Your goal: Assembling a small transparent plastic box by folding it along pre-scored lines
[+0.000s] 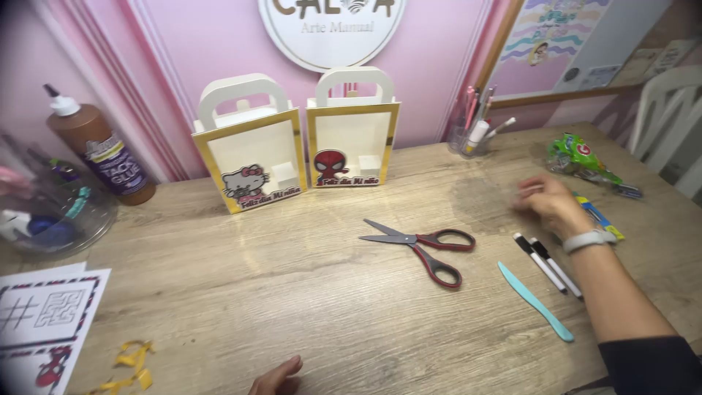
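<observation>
Scissors with red-and-black handles and steel blades (424,247) serve as my reference point; they lie flat at the middle of the pale wood-grain tabletop (292,292), blades parted, tips pointing away from the handles toward the left.

My right hand (548,201) is stretched out to the right of the scissors and beyond them, low over the tabletop. It is motion-blurred; the fingers appear loosely curled, and I cannot tell whether they grip anything. A white band (589,240) sits on that wrist. Just right of the hand lie a green crinkled plastic packet (581,161) and a flat blue-and-yellow packet (601,218).

Between the scissors and my right forearm lie two white markers with black caps (548,265), side by side, and nearer to me a slim turquoise plastic blade (534,301).

My left hand (278,378) shows only at the lower picture edge, nearer to me than the scissors and to their left, fingers together, holding nothing visible.

Behind the scissors stand two white paper bags with gold-edged fronts (300,146), upright against the pink wall. Far left of the scissors stands a brown glue bottle with a white nozzle (99,150); right of the bags, a clear pen holder (475,132).
</observation>
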